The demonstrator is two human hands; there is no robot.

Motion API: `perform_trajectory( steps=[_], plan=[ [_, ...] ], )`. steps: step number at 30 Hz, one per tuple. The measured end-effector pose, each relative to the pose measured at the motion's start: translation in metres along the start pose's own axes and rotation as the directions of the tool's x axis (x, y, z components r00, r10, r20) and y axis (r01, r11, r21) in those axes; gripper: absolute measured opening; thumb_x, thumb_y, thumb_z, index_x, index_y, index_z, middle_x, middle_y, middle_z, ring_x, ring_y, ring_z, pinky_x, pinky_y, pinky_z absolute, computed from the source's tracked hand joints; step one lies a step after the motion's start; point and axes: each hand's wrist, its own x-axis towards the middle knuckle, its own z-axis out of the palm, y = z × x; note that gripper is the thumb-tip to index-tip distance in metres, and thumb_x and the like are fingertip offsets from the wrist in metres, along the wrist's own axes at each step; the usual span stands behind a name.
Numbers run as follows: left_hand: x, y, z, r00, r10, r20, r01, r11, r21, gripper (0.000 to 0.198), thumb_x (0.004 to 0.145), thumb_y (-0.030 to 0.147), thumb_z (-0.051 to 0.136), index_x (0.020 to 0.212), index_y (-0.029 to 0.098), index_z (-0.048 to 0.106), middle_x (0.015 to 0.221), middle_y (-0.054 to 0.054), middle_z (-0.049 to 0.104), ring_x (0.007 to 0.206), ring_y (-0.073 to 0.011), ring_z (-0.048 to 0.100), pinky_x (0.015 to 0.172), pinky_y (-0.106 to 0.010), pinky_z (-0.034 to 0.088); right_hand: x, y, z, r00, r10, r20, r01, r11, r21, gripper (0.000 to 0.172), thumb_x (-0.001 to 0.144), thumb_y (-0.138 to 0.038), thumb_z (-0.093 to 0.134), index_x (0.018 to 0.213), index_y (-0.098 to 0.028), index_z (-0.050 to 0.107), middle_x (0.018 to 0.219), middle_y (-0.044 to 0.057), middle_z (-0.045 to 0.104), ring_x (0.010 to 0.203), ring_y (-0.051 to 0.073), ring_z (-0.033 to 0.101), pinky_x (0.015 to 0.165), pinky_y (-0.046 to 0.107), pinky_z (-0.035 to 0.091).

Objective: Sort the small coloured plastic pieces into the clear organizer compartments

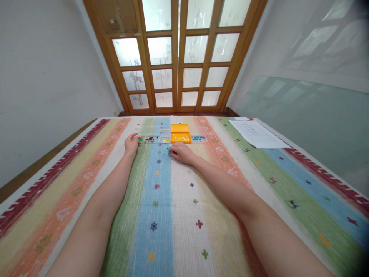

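The orange box (181, 134) sits open near the far end of the table, just past my right hand (180, 152). I see lots of little white bits (185, 138) in its near half. A clear tray (157, 142) is right beside it on the left, with green bits (140, 140), brown bits (150, 139) and yellow bits (165, 140) in it, going from left to right. On the other side is one more clear piece, the right tray (205, 139), and it has blue bits (198, 138) in it.

My right hand is low, in front of the orange box. Its fingertips look close together, and a tiny dark thing (168, 149) shows by them. From here it is too small for me to tell if they pinch it.

My left hand (132, 144) is at the left end of the clear tray, by the green bits. Its fingers are bent, but I can't tell if they grip the tray or only touch it.

Under it all is a stripy cloth (155, 196) with stars and crosses on it. White paper (255, 133) with print lies well over to the right. Past the table I see wooden doors (178, 57) with glass squares, between pale walls (52, 57).
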Motion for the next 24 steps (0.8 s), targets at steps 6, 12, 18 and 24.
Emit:
perform_trajectory(
  steps=[6,12,18,24],
  plan=[
    [-0.003,0.001,0.000,0.999,0.030,0.031,-0.033,0.996,0.081,0.051,0.081,0.021,0.052,0.130,0.015,0.066,0.108,-0.009,0.078,0.066,-0.0142,0.066,0.063,-0.025,0.053,-0.011,0.046,-0.019,0.905,0.313,-0.289,-0.316,0.948,0.037,0.015,0.093,-0.020,0.057,0.096,-0.019,0.071,0.092,0.007,0.070,0.086,0.022,0.059,0.082,0.033,0.042],
    [-0.012,0.004,0.002,0.973,0.159,0.169,-0.192,0.960,0.204,0.040,0.089,0.026,0.052,0.124,0.018,0.071,0.106,-0.006,0.079,0.065,-0.0162,0.065,0.069,-0.028,0.054,-0.030,0.089,-0.041,0.667,0.558,-0.493,-0.595,0.798,0.098,0.013,0.087,-0.021,0.054,0.088,-0.020,0.066,0.087,0.007,0.067,0.082,0.023,0.057,0.074,0.033,0.040],
    [-0.024,0.012,0.009,0.908,0.286,0.307,-0.386,0.854,0.348,0.033,0.093,0.028,0.055,0.119,0.021,0.074,0.100,-0.006,0.079,0.082,-0.0219,0.069,0.080,-0.032,0.054,-0.036,0.096,-0.040,0.562,0.656,-0.504,-0.697,0.703,0.139,0.012,0.086,-0.021,0.052,0.089,-0.021,0.064,0.086,0.006,0.065,0.080,0.022,0.055,0.067,0.031,0.037],
    [-0.034,0.015,0.019,0.806,0.358,0.471,-0.554,0.735,0.391,0.032,0.094,0.028,0.055,0.117,0.021,0.076,0.104,-0.008,0.078,0.090,-0.0245,0.069,0.087,-0.036,0.053,-0.033,0.089,-0.036,0.615,0.635,-0.467,-0.689,0.721,0.073,0.010,0.089,-0.020,0.054,0.089,-0.021,0.064,0.090,0.008,0.067,0.082,0.023,0.056,0.070,0.032,0.038]
  ],
)
